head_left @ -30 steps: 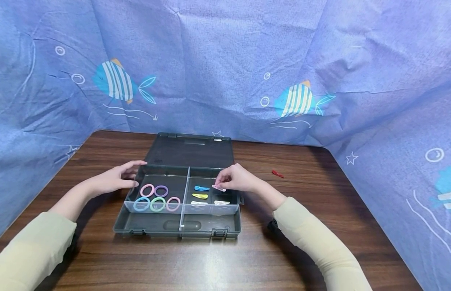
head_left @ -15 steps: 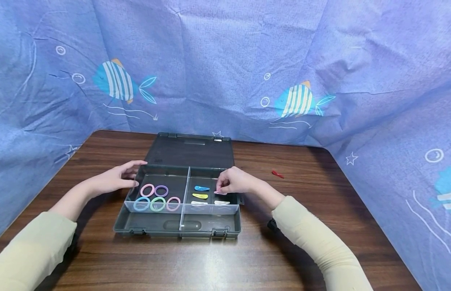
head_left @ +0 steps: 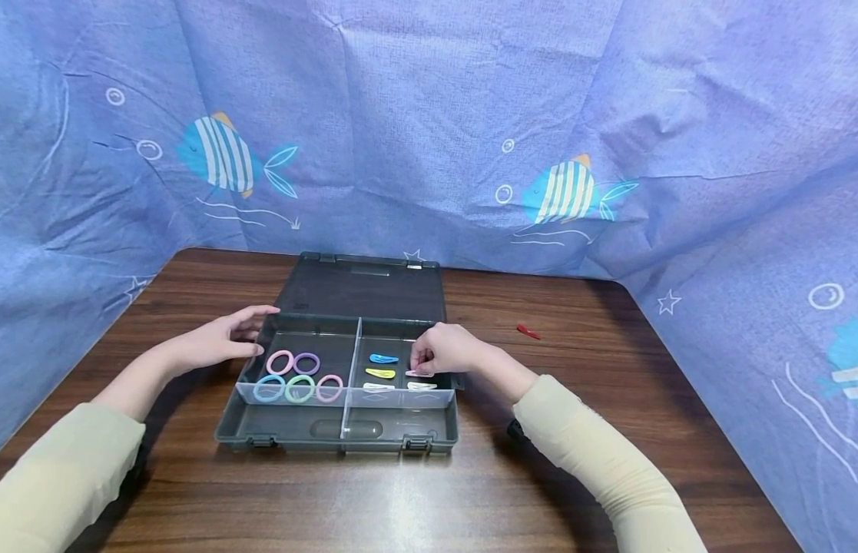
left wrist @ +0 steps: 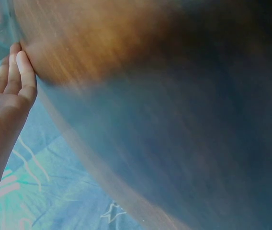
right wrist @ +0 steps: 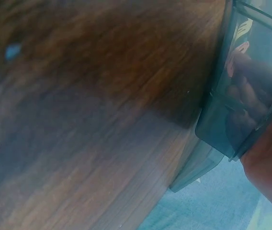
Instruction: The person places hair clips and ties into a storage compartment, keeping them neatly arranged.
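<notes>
A dark see-through storage box [head_left: 283, 421] lies with its lid folded back. In its right compartment my right hand [head_left: 448, 347] has thumb and fingers on a pink snap hair clip [head_left: 420, 374], low over the floor. Beside that clip lie a blue clip [head_left: 383, 359], a yellow clip [head_left: 380, 373] and white clips [head_left: 422, 385]. The left compartment holds several hair ties, among them a purple one [head_left: 306, 363] and a green one [head_left: 300, 389]. My left hand [head_left: 210, 340] rests at the box's left edge, fingers spread; in the left wrist view its fingertips [left wrist: 23, 60] meet the wall.
A red hair clip [head_left: 528, 331] lies on the wooden table [head_left: 574, 369], right of the box. The open lid [head_left: 366, 286] stretches toward the back edge. Behind the table hangs a blue cloth [head_left: 429, 115] printed with fish. Clear dividers [head_left: 358, 353] split the box.
My right hand has moved slightly toward the front of the compartment, lowering the pink hair clip to a place just behind a white one. My left hand has stayed still.
</notes>
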The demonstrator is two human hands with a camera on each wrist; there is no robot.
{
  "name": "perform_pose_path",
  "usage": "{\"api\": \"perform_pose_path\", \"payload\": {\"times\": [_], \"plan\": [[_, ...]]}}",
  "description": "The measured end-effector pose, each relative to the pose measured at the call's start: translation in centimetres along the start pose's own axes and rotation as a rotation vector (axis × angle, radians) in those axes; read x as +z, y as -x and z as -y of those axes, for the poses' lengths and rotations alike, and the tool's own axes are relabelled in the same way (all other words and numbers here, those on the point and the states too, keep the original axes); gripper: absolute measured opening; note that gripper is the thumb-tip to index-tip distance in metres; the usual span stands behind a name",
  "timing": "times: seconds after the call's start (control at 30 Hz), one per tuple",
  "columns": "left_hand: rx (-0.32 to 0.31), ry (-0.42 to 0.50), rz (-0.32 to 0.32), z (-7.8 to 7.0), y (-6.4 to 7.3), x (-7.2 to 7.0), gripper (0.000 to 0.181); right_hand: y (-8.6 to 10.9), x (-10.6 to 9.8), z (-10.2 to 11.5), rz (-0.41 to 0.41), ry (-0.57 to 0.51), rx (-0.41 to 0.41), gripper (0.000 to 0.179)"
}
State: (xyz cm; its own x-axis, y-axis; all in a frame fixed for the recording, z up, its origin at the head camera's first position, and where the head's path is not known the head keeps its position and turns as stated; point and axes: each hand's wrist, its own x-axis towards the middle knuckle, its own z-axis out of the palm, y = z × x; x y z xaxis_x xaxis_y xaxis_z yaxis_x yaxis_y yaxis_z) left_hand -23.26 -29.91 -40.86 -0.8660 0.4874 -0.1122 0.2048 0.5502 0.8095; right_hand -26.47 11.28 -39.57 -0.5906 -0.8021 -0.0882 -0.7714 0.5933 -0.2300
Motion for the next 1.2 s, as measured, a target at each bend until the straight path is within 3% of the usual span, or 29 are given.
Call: {"api": "perform_pose_path", "payload": {"times": [0.53, 0.7, 0.97, 1.2], "plan": [[-0.001, -0.012, 0.001, -0.4, 0.0, 0.0, 0.065, -0.2, 0.2, 0.1, -0.020, 0.040, 0.024, 0.009], [0.002, -0.002, 0.002, -0.2, 0.0, 0.0, 0.065, -0.1, -0.1, 0.0, -0.012, -0.039, -0.018, 0.007], [0.000, -0.011, 0.000, 0.0, 0.0, 0.1, 0.065, 0.2, -1.0, -0.7, -0.019, -0.214, -0.187, 0.004], [-0.002, -0.001, 0.000, -0.1, 0.0, 0.1, 0.065, 1.3, -2.3, -1.0, -0.044, -0.217, -0.138, 0.005]]}}
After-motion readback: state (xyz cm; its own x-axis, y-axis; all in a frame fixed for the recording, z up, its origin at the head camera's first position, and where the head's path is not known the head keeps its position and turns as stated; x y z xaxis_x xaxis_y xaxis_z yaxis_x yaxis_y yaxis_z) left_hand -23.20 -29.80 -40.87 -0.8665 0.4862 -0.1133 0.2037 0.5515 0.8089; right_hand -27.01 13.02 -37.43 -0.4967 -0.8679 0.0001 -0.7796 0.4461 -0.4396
